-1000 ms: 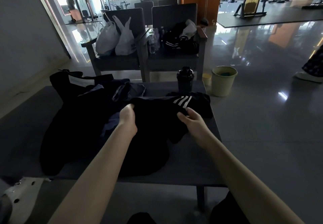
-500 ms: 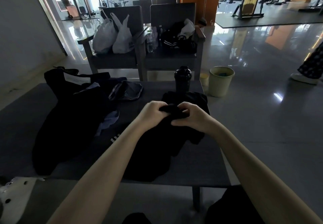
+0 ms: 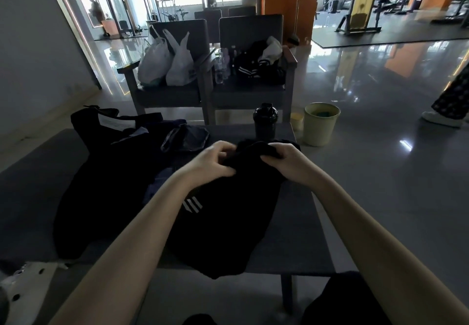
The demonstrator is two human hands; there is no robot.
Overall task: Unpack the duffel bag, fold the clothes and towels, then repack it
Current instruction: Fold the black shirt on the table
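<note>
A black garment with three white stripes point(image 3: 223, 213) lies on the dark grey table point(image 3: 299, 243), its lower edge hanging over the front. My left hand point(image 3: 213, 162) and my right hand point(image 3: 284, 161) both grip its bunched top edge, close together above the table. To the left lies the black duffel bag point(image 3: 106, 131) with more dark clothes point(image 3: 101, 192) spread in front of it. A dark blue-grey piece point(image 3: 187, 139) lies behind my left hand.
A black shaker bottle point(image 3: 265, 121) stands at the table's far edge. Beyond are two grey chairs, one with white plastic bags point(image 3: 167, 63), one with a black striped jacket point(image 3: 256, 68). A pale green bin point(image 3: 321, 124) stands on the shiny floor at right. A person's leg point(image 3: 449, 101) is at far right.
My hands came together from apart, gathering the garment's top edge. The striped part went from the far right of the garment to its near left side, below my left forearm.
</note>
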